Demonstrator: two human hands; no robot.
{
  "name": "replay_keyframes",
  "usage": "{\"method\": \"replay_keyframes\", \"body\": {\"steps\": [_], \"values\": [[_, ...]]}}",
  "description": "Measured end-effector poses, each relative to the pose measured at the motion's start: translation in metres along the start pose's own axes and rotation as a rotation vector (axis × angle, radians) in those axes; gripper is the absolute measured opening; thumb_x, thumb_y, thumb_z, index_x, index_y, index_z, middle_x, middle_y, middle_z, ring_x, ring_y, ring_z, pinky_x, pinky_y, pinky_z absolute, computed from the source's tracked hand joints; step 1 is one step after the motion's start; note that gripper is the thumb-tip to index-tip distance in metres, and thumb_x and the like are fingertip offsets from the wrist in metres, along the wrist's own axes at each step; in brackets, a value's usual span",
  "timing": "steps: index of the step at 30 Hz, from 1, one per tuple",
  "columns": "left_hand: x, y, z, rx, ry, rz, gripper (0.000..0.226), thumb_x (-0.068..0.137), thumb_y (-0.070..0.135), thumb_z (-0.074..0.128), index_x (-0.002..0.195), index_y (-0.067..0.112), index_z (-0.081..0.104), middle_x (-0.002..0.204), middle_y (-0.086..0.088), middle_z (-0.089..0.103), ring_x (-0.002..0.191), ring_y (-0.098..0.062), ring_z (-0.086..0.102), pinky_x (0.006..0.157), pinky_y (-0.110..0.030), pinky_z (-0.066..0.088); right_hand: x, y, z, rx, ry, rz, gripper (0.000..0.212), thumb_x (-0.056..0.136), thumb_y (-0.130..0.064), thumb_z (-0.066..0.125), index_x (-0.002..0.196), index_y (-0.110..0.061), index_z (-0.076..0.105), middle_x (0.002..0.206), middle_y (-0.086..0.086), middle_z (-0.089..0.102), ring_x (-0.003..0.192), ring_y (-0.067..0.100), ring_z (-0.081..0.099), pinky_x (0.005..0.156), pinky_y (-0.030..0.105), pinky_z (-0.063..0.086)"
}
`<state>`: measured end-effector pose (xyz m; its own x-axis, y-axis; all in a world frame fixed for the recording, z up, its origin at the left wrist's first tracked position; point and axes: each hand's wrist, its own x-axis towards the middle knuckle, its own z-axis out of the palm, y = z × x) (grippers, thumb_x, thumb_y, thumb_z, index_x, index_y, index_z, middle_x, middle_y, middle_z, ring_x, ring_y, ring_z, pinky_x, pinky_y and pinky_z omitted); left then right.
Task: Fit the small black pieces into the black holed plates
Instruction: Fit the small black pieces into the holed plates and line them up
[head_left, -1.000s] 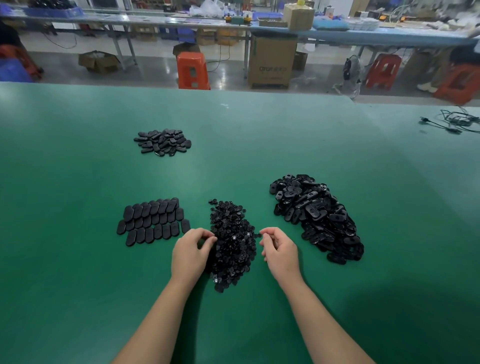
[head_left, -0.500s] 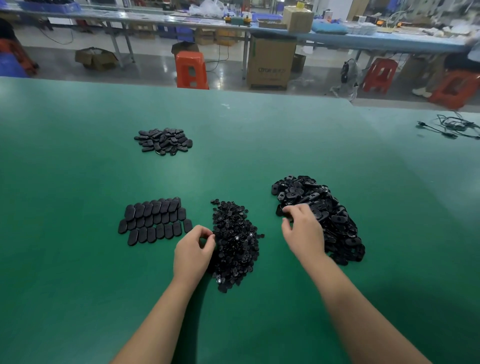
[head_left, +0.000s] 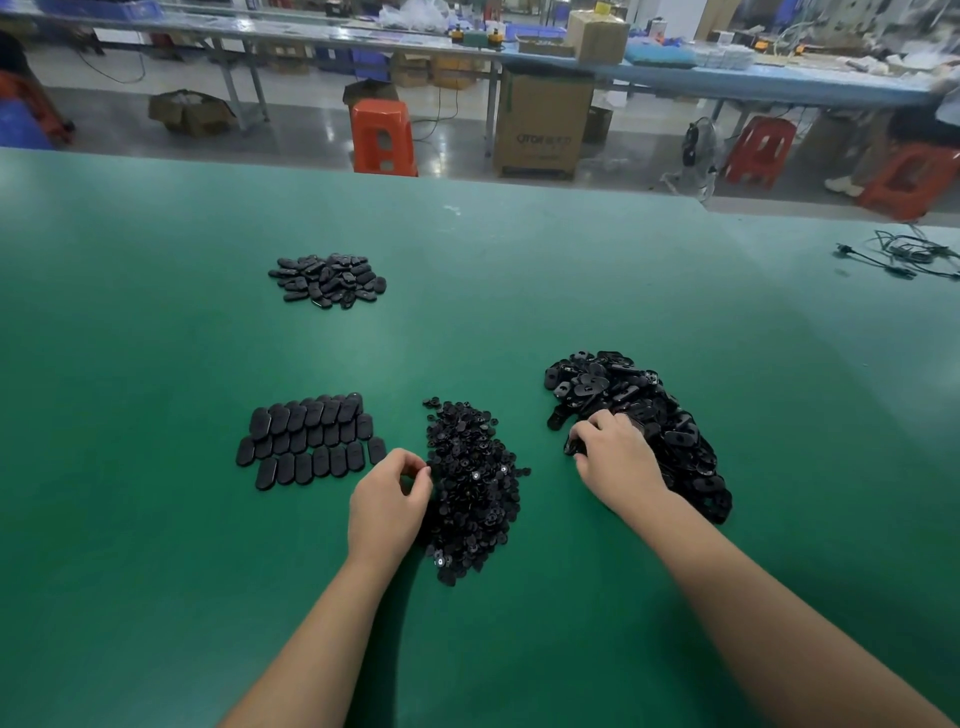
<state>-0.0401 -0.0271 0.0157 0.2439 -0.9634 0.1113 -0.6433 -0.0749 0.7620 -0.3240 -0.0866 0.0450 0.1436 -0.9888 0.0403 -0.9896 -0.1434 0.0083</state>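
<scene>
Right hand (head_left: 615, 457) now moved right from small-piece heap (head_left: 475, 483), fingers curled onto holed-plate pile (head_left: 639, 415), grip unclear; left hand (head_left: 387, 501) pinching, contents unseen. Next plate being fetched.

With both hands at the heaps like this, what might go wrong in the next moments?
1. The right hand digs into the edge of the holed-plate heap; the loosely stacked plates may slide out over the green table.
2. The left hand pinches at the small-piece heap; more than one tiny piece may come up, or one may drop.
3. The left wrist is close to the neat rows of plates and may knock them out of line.
</scene>
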Motion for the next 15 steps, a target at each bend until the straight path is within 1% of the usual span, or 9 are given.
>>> {"method": "replay_keyframes", "body": {"steps": [4,9,12,15], "values": [[0.0,0.0,0.0,-0.005,-0.002,-0.012,0.016,0.093,0.023,0.065,0.08,0.031,0.059,0.071,0.013,0.063,0.053,-0.013,0.056,0.052,-0.031,0.046,-0.005,0.004,-0.005,0.092,-0.012,0.002,0.028,0.097,-0.027,0.062,0.125,-0.02,0.062,0.12,0.003,0.058,0.113,0.023,0.051,0.097,0.034,0.045],[0.001,0.0,0.0,-0.006,-0.005,-0.014,0.016,0.093,0.023,0.065,0.081,0.031,0.059,0.071,0.014,0.062,0.055,-0.014,0.055,0.05,-0.027,0.043,-0.01,0.003,-0.011,0.142,-0.069,-0.02,0.027,0.095,-0.037,0.067,0.117,-0.021,0.065,0.118,0.001,0.055,0.114,0.021,0.05,0.097,0.034,0.046],[0.001,0.001,-0.001,-0.006,-0.003,-0.014,0.016,0.093,0.023,0.066,0.081,0.03,0.059,0.07,0.014,0.062,0.055,-0.014,0.055,0.049,-0.026,0.042,-0.012,0.001,-0.012,0.162,-0.064,-0.053,0.021,0.097,-0.035,0.065,0.112,-0.02,0.068,0.117,-0.001,0.056,0.114,0.02,0.05,0.094,0.034,0.048],[0.0,0.001,-0.001,-0.014,-0.002,-0.018,0.016,0.093,0.022,0.066,0.081,0.03,0.059,0.071,0.014,0.062,0.055,-0.015,0.055,0.051,-0.03,0.045,-0.012,-0.003,-0.014,0.211,-0.036,-0.06,0.015,0.1,-0.029,0.06,0.107,-0.019,0.069,0.112,-0.003,0.059,0.109,0.018,0.052,0.091,0.034,0.049]]}}
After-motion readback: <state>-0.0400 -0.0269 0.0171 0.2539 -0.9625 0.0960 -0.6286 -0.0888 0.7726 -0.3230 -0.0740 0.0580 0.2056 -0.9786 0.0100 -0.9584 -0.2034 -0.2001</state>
